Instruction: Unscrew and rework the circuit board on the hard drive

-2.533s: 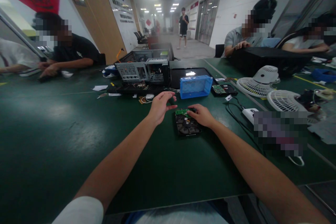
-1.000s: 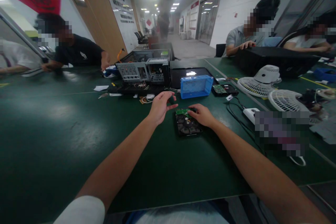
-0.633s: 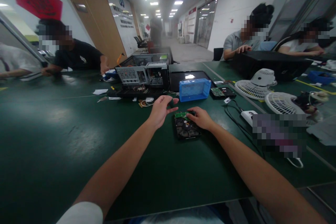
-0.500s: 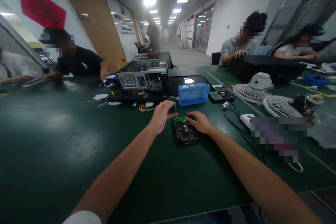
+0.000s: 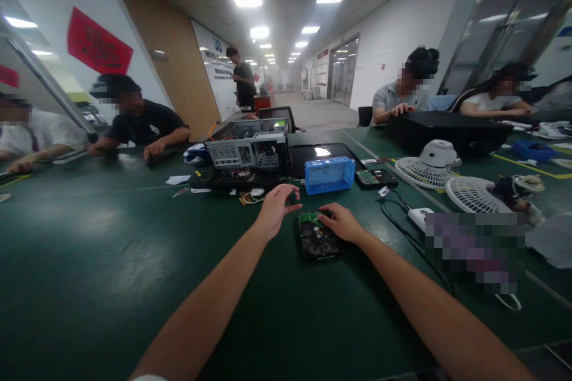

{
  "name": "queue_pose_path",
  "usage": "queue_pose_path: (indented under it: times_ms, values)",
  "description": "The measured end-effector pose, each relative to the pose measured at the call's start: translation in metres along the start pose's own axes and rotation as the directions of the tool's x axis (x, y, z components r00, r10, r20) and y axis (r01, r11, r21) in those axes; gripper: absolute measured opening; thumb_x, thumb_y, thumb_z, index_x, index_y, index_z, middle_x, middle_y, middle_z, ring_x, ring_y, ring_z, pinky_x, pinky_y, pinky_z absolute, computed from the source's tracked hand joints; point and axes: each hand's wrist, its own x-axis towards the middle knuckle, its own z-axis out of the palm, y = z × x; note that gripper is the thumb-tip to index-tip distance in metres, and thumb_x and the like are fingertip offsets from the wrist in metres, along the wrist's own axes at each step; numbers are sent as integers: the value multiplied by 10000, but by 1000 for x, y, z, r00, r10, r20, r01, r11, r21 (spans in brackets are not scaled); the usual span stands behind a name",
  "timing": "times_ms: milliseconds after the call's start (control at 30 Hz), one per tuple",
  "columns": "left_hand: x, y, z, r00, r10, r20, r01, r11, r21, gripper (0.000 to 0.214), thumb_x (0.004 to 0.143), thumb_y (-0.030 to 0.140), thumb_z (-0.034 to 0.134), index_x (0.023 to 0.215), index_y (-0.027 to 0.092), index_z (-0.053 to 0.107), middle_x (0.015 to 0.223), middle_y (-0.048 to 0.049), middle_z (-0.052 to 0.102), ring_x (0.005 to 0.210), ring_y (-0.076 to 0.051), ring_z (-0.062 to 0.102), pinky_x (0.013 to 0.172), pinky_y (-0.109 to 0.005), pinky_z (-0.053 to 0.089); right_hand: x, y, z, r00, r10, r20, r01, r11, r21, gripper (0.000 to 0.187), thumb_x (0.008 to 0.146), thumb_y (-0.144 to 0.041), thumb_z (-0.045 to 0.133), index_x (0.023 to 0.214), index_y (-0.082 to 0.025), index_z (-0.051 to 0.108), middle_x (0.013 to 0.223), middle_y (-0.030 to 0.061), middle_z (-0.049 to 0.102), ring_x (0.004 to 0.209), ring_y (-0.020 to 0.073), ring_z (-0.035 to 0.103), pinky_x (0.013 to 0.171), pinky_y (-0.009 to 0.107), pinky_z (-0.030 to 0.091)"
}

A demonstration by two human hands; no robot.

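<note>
A hard drive [image 5: 319, 239] lies on the green table, its green circuit board [image 5: 308, 218] at the far end. My right hand [image 5: 343, 223] grips its far right corner, fingers curled over the edge and thumb on the board. Just left of and above the drive, my left hand [image 5: 277, 207] has its fingers closed around a short dark screwdriver [image 5: 294, 196]. Most of that tool is hidden by the fingers, and its tip cannot be made out; the hand is apart from the drive.
Beyond my hands are a blue bin [image 5: 329, 175], an open computer case [image 5: 250, 149] and a second drive [image 5: 376, 178]. White fan parts [image 5: 426, 166], black cables [image 5: 404, 232] and a power strip [image 5: 420, 216] lie right. Several people sit around the table; one stands behind.
The camera view has tilted up slightly, so the table sits lower in the picture. My left hand has drawn slightly away from the drive with the screwdriver. My right hand stays on the drive.
</note>
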Motion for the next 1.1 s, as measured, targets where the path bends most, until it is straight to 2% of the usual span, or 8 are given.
queue_pose_path:
  times_ms: [100,267,367,600,800,1100]
  values:
    - [5,2,5,999,-24,32,23,999,46,242,815,387,704,876,154,711,892,-68,643,881,-176,613,809,-384,628,0,1,1,1000,11,-6,-11,1000,9,356,935,-413,659,1194,-182,737,1139,105,722,815,184,652,774,318,524]
    - [17,4,18,997,-52,-48,56,993,102,240,826,393,730,835,155,709,867,-63,626,835,-166,609,772,-380,640,0,-1,1,1000,18,-14,-17,1000,20,355,924,-422,667,1187,-195,741,1134,98,724,805,186,655,771,322,529]
    - [21,3,21,997,-66,-33,69,992,105,287,831,435,758,860,153,721,861,-67,632,824,-164,620,771,-376,644,0,-1,1,1000,17,-20,-17,1000,21,360,924,-426,667,1188,-193,743,1142,102,723,829,195,665,780,325,529]
    - [20,-6,17,999,22,-47,-15,990,142,374,817,526,767,844,155,730,822,-57,621,785,-164,609,712,-351,647,-1,-3,1,1000,20,-20,-20,999,38,357,924,-406,675,1202,-191,740,1143,106,725,862,206,671,793,327,531]
    - [16,-9,12,997,66,32,-71,980,185,386,833,539,732,880,156,739,876,-62,636,837,-172,618,688,-305,623,2,-4,3,999,-6,-47,7,999,31,330,928,-366,676,1192,-180,741,1128,108,723,840,198,664,793,331,532]
    - [20,-11,-1,989,117,89,-131,976,174,394,882,546,679,944,158,717,905,-69,650,860,-176,629,652,-265,585,5,-2,2,999,-10,-48,11,1000,14,320,938,-375,661,1184,-186,743,1151,115,725,849,202,668,827,351,535]
